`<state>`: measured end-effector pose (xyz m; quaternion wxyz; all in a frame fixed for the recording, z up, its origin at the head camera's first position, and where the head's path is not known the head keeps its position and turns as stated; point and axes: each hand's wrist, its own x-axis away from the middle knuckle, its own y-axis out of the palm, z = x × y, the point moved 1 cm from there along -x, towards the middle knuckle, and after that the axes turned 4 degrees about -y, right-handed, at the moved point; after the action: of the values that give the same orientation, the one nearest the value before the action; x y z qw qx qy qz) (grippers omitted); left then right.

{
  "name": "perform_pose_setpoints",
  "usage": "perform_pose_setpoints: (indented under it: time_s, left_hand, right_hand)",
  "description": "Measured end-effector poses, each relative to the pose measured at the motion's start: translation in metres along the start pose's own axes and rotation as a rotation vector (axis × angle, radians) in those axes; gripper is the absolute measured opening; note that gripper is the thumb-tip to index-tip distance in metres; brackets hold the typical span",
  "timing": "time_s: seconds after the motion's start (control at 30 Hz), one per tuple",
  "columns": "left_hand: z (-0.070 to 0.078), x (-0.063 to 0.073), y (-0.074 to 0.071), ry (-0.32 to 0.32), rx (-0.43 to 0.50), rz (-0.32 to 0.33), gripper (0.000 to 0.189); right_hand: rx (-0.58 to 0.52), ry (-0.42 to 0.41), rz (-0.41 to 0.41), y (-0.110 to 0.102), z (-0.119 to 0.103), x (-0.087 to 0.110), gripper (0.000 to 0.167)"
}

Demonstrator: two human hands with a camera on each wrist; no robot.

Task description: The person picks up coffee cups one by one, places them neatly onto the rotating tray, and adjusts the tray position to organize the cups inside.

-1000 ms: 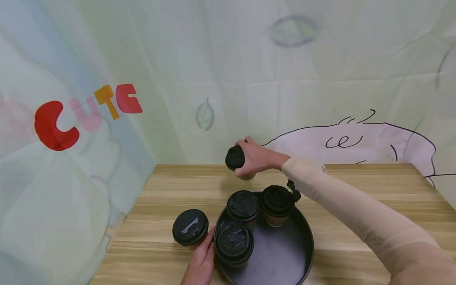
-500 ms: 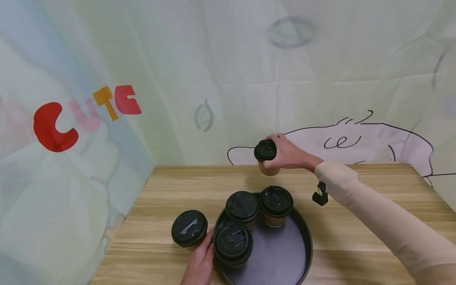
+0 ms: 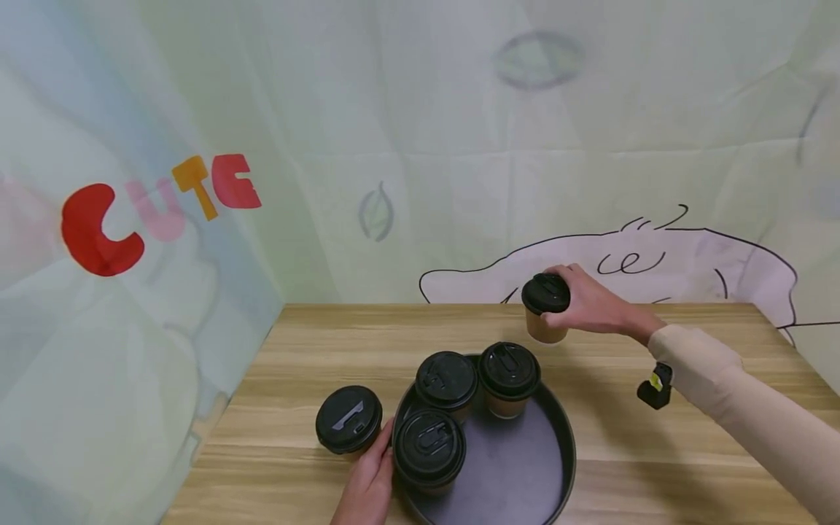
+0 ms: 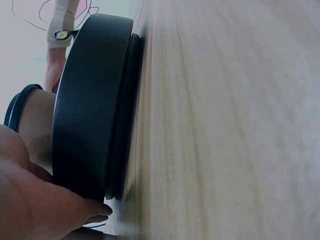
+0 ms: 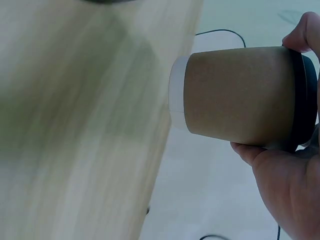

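In the head view my right hand [image 3: 587,300] grips a lidded paper coffee cup [image 3: 546,328] around its black lid, above the far part of the table. The right wrist view shows that cup's brown sleeve [image 5: 240,95] and white base, held clear of the wood. My left hand [image 3: 367,481] holds the left wall of a round black tray [image 3: 512,467]; in the left wrist view its fingers [image 4: 75,210] lie against the tray's outer side. Three black-lidded cups stand in the tray: near left [image 3: 429,448], back left [image 3: 448,380] and back right [image 3: 509,375].
Another lidded cup [image 3: 349,421] stands on the wooden table [image 3: 315,343] just left of the tray, beside my left hand. A printed cloth backdrop [image 3: 394,109] rises along the table's back and left edges.
My right hand has carried its cup rightward, from behind the tray to beyond its back right, lowering slightly in the last half second. My left hand and the tray stay put.
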<state>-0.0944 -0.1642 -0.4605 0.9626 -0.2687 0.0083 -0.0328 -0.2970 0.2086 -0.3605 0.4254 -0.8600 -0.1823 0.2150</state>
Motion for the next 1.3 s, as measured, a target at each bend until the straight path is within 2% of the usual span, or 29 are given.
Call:
perform_pose_setpoints:
  time_s: [0.2, 0.27, 0.37, 0.43, 0.5, 0.63, 0.8, 1.1, 1.3]
  left_hand:
    - [-0.002, -0.002, 0.001, 0.002, 0.034, -0.025, 0.047]
    - [-0.010, -0.004, 0.003, 0.023, 0.038, -0.022, 0.048]
    - [-0.026, -0.008, 0.007, 0.071, -0.008, 0.013, 0.048]
    - [-0.032, -0.008, 0.009, 0.086, -0.028, 0.029, 0.048]
    - [-0.030, -0.008, 0.009, 0.082, -0.023, 0.032, 0.047]
    - [-0.010, -0.003, 0.004, 0.046, 0.040, -0.005, 0.047]
    - [0.005, 0.001, 0.000, 0.013, 0.021, -0.018, 0.046]
    - [0.005, 0.001, 0.000, -0.002, 0.054, -0.029, 0.047]
    - [-0.006, -0.001, 0.002, 0.048, 0.041, -0.011, 0.048]
  right_hand:
    - [0.038, -0.021, 0.017, -0.003, 0.007, 0.043, 0.074]
    - [0.052, -0.042, 0.029, -0.003, 0.008, 0.056, 0.075]
    - [0.058, -0.071, 0.052, -0.002, 0.008, 0.073, 0.075]
    - [0.066, -0.085, 0.069, 0.001, 0.008, 0.083, 0.073]
    - [0.073, -0.102, 0.083, 0.003, 0.007, 0.092, 0.072]
    - [0.082, -0.157, 0.110, 0.007, 0.001, 0.108, 0.074]
    - [0.057, -0.217, 0.117, 0.010, -0.013, 0.126, 0.081]
    - [0.054, -0.281, 0.070, 0.011, -0.041, 0.143, 0.093]
    - [0.069, -0.303, 0.062, 0.007, -0.053, 0.150, 0.095]
